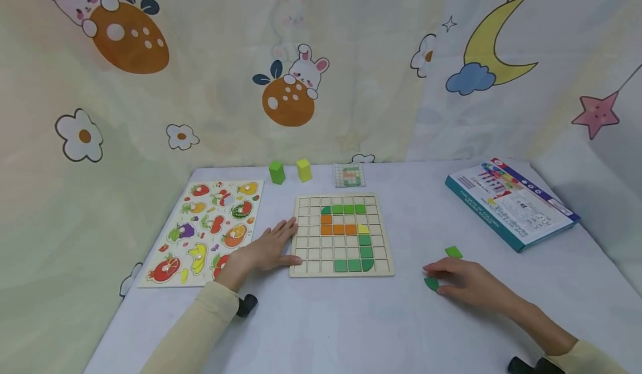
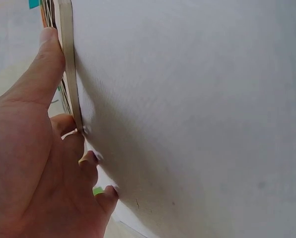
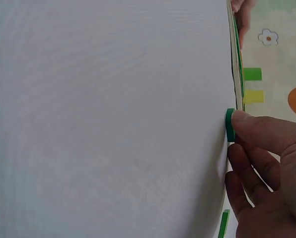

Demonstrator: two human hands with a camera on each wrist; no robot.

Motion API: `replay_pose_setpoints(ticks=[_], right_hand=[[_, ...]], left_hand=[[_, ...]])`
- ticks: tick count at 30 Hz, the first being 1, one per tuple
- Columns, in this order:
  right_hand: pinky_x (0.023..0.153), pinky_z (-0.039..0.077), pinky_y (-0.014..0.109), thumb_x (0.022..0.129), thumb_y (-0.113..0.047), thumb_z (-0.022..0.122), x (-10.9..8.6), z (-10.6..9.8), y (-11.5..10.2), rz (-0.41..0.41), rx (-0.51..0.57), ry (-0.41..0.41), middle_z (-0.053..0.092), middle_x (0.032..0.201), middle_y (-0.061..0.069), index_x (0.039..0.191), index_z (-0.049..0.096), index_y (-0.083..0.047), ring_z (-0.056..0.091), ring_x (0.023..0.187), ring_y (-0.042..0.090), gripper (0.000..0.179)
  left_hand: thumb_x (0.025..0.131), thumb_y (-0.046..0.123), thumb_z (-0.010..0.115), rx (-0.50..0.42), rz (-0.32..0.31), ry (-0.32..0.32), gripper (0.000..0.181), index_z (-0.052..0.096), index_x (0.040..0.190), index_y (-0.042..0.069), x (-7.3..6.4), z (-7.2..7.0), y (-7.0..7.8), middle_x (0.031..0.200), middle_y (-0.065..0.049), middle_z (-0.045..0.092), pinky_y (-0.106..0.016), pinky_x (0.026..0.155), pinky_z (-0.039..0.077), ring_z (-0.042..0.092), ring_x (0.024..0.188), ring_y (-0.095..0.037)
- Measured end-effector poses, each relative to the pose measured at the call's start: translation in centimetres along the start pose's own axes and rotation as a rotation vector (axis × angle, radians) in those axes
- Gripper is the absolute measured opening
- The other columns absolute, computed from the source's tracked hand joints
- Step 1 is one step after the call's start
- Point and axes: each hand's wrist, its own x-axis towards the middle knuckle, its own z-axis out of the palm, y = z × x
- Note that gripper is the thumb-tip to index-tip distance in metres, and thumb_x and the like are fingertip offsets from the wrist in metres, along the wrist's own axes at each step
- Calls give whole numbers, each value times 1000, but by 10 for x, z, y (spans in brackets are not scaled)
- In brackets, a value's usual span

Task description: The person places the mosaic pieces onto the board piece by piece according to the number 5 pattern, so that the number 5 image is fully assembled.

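A square wooden grid board [image 1: 306, 246] lies mid-table, with green, orange and yellow tiles set in several squares. My left hand [image 1: 271, 246] rests at its left edge, thumb at the near corner and fingers stretched along the side; the left wrist view shows the thumb against the board's edge. To the right of the board, my right hand [image 1: 466, 282] pinches a dark green leaf-shaped tile [image 1: 431, 283] at the table surface. In the right wrist view the thumb presses on that tile [image 3: 230, 125]. A light green tile [image 1: 453, 252] lies just beyond the right hand.
A fruit picture board [image 1: 170, 246] lies left of the grid board. Behind stand a green block [image 1: 276, 172], a yellow block [image 1: 304, 170] and a small pattern card [image 1: 349, 175]. A flat box [image 1: 511, 201] occupies the back right. A printed curtain hangs behind the table.
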Motion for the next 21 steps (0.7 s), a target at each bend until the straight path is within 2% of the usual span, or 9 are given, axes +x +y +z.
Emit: replay_pose_setpoints(ticks=[7, 10, 12, 16, 21], right_hand=[[90, 51, 13, 81, -19, 77, 4, 5, -7, 27, -16, -16, 69, 118, -5, 121, 65, -17, 61, 109, 0, 42], [89, 52, 14, 81, -18, 77, 7, 6, -12, 6, -19, -11, 69, 118, -4, 121, 65, -16, 62, 108, 2, 42], [88, 53, 15, 81, -18, 78, 12, 9, -15, -35, -18, 5, 69, 117, -2, 122, 65, -14, 63, 107, 5, 43], [88, 54, 20, 80, -14, 78, 32, 19, -31, -77, -16, 12, 68, 117, -2, 123, 65, -13, 62, 102, 7, 45], [89, 55, 28, 80, -11, 78, 72, 34, -66, -109, -5, -29, 68, 115, -3, 124, 66, -12, 59, 98, 9, 46]], left_hand=[[89, 59, 57, 1, -3, 8, 93, 13, 157, 12, -1, 1, 0, 165, -5, 2, -53, 122, 13, 4, 153, -28], [89, 59, 57, 1, -2, 8, 93, 13, 157, 12, -1, 0, 0, 165, -4, 2, -52, 123, 13, 4, 153, -28], [89, 58, 57, -2, -1, 7, 93, 13, 157, 12, -2, -1, 0, 165, -4, 2, -52, 123, 13, 4, 153, -29], [90, 58, 57, -7, 2, 3, 93, 13, 157, 11, -2, -3, 1, 165, -5, 1, -53, 123, 12, 3, 152, -30], [90, 57, 57, -16, 9, 8, 92, 13, 156, 10, -3, -2, 1, 165, -6, 2, -54, 122, 12, 4, 152, -31]])
